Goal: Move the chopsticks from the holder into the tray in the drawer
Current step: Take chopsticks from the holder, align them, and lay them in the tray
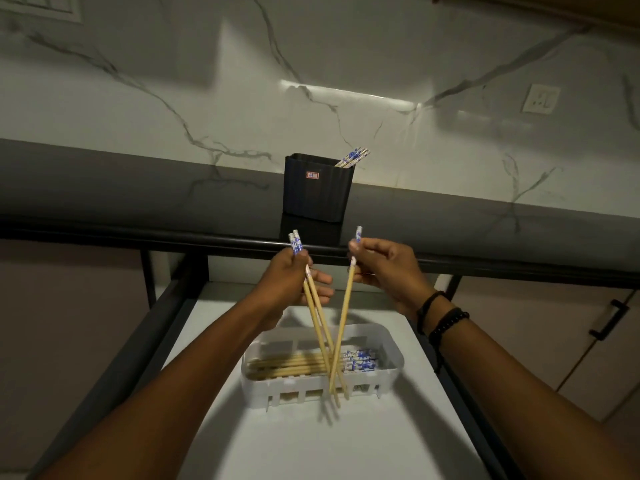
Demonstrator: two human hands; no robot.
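A black ribbed holder stands on the dark counter, with several blue-and-white-topped chopsticks leaning out at its right. Below, a white slotted tray lies in the open drawer and holds several chopsticks laid flat. My left hand grips a pair of chopsticks near their patterned tops. My right hand pinches a single chopstick near its top. Both sets slant down over the tray and cross above its front wall, tips near the front edge.
The drawer's white floor spreads around the tray, framed by dark side rails. The counter's black front edge runs above the drawer. A cabinet door with a black handle sits at right. A marble wall with a socket rises behind.
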